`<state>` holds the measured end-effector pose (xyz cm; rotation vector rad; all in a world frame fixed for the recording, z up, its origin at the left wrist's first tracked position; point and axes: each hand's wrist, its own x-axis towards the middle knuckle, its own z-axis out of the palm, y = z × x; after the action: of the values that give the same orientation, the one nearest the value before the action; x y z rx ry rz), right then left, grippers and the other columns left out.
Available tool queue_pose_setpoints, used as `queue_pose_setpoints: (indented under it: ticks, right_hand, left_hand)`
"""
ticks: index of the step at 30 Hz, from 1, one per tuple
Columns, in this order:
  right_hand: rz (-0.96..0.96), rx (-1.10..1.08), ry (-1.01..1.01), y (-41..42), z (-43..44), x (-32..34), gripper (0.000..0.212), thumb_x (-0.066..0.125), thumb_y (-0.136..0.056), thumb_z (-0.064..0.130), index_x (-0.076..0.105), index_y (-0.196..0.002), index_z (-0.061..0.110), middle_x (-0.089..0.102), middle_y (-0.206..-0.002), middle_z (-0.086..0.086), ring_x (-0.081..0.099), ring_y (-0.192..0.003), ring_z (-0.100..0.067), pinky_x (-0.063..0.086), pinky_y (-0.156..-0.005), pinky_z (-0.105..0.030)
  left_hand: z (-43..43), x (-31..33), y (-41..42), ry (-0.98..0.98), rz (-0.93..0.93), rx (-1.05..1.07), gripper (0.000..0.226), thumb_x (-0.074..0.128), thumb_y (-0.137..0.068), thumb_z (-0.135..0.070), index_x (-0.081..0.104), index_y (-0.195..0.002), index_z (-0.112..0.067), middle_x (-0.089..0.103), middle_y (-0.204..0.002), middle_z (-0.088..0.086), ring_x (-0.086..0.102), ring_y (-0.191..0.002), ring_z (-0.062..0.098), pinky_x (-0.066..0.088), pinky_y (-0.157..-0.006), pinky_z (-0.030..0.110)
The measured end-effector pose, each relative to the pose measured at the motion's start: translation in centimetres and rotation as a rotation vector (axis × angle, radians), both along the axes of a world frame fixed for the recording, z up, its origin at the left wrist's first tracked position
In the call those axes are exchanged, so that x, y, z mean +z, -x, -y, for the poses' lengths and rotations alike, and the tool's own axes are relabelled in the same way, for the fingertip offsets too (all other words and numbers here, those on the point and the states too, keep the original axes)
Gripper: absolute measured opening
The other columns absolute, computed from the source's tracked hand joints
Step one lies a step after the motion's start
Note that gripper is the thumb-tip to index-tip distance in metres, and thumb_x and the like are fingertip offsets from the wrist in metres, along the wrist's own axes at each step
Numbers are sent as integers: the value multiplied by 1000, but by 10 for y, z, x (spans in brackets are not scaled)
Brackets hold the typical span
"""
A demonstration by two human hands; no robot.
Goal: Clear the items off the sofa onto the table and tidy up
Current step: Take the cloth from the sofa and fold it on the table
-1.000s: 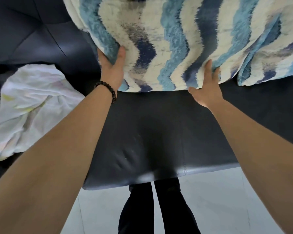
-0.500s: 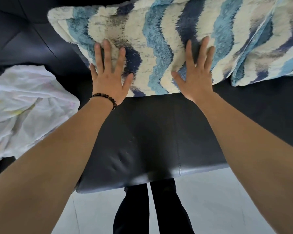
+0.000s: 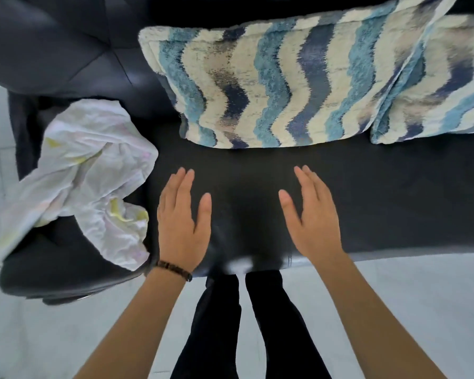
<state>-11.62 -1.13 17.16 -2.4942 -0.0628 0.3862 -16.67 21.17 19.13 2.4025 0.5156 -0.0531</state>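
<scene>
A blue, navy and cream wavy-striped cushion (image 3: 279, 86) leans against the back of the dark sofa (image 3: 381, 198). A second cushion of the same pattern (image 3: 443, 86) stands to its right, partly cut off by the frame edge. A crumpled white cloth (image 3: 82, 176) lies on the sofa's left end. My left hand (image 3: 182, 222) and my right hand (image 3: 311, 217) hover flat over the bare seat, below the cushion and apart from it. Both hands hold nothing and their fingers are extended.
Pale tiled floor (image 3: 408, 310) runs in front of the sofa's front edge. My legs in dark trousers (image 3: 241, 324) stand against that edge. The sofa's padded armrest and backrest (image 3: 52, 45) rise at the upper left.
Both hands have left the striped cushion and drawn back toward me over the seat. The cushion now rests against the backrest.
</scene>
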Motion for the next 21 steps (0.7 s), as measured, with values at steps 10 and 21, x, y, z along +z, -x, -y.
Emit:
queue_pose_setpoints:
  ticks: [10, 21]
  right_hand:
    - [-120, 170, -76, 69, -115, 30, 56, 44, -100, 45, 33, -150, 24, 28, -158, -6, 30, -142, -23, 35, -110, -40]
    - [-136, 512, 41, 59, -369, -57, 63, 38, -104, 34, 4, -157, 29, -5, -164, -12, 11, -149, -34, 35, -109, -42]
  left_hand:
    - [-100, 53, 105, -105, -162, 248, 56, 51, -97, -34, 35, -147, -13, 30, -155, 7, 25, -143, 23, 27, -115, 45]
    - [-352, -71, 128, -306, -292, 245, 81, 44, -96, -50, 3, -154, -10, -1, -162, 9, -4, -149, 27, 8, -118, 52]
